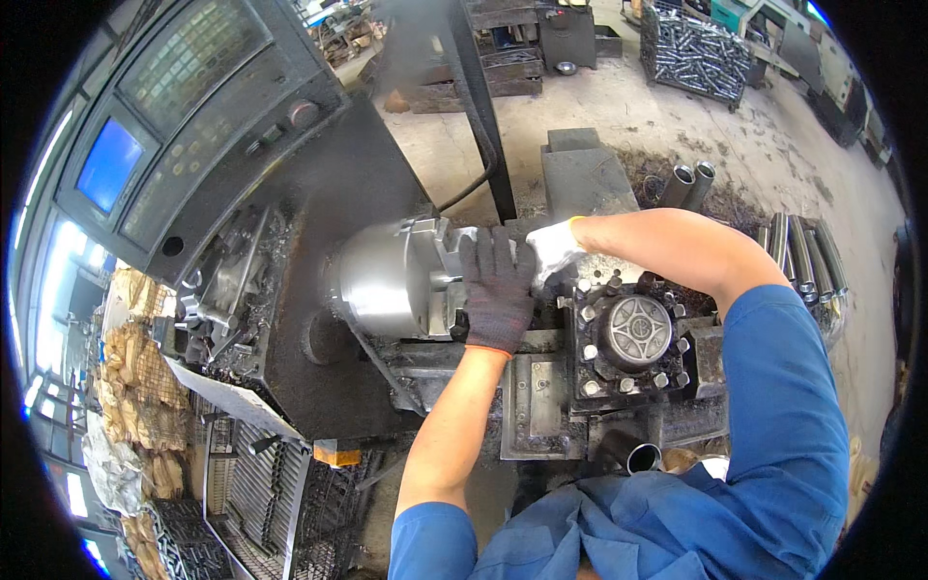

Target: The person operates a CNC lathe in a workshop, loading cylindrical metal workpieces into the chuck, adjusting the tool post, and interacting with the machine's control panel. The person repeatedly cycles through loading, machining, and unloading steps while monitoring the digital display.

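Machine shop: lathe chuck (387,280), steel tubes (802,253)

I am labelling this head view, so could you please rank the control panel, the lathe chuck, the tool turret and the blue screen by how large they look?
1. Control panel, largest.
2. Lathe chuck and tool turret: they look about alike, and the fisheye bend makes ranking them unsure.
3. Blue screen, smallest.
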`<action>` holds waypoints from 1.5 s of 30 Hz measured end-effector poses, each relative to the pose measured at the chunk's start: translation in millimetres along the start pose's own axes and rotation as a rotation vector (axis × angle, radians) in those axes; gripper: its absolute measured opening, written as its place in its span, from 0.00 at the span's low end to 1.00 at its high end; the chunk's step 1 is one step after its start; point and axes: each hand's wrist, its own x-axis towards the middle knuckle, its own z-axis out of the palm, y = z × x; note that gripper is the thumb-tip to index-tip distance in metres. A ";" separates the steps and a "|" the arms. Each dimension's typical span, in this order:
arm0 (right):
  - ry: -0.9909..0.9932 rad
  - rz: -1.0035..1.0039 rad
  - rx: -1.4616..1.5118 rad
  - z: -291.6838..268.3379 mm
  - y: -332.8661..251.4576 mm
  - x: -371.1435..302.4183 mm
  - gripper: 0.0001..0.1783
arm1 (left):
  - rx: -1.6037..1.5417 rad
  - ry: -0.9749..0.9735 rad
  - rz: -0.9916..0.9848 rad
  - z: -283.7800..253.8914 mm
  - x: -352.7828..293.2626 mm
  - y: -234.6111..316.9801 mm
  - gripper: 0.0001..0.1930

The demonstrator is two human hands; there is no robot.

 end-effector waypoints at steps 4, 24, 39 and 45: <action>-0.168 0.116 -0.171 -18.2 55.6 -32.7 0.32 | 0.070 0.073 0.026 23.1 -8.9 -6.9 0.42; 0.929 0.121 -0.763 16.4 -51.8 -231.7 0.30 | -0.172 0.333 0.040 -127.0 11.8 49.7 0.47; 1.187 -0.481 -0.671 162.9 -189.9 -202.9 0.34 | -0.569 0.681 0.121 -146.9 -64.5 -1.4 0.21; 1.335 -0.599 -0.937 187.6 -197.2 -193.8 0.40 | -0.384 0.791 0.161 -144.7 -77.4 -21.2 0.25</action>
